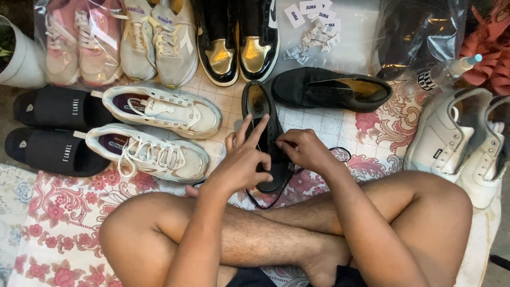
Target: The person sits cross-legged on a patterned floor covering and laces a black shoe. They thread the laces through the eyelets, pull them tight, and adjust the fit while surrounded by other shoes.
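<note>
Both hands, left [241, 162] and right [304, 150], pinched on black shoe's [264, 114] lace [340, 154]; pink sneakers [79, 40] inside clear bag [40, 16].

- Black shoe [264, 139]: toe end hidden under left hand [241, 162] and right hand [305, 150].
- Pink sneakers [79, 40]: cut off by top edge.
- Dark bagged item [419, 37]: contents unreadable.

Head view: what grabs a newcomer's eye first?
Both hands at centre: the left hand and right hand work a black lace on a black shoe standing on a floral cloth, above crossed bare legs. Next, the gold-toed black shoes at top centre, then the white sneakers at left.
</note>
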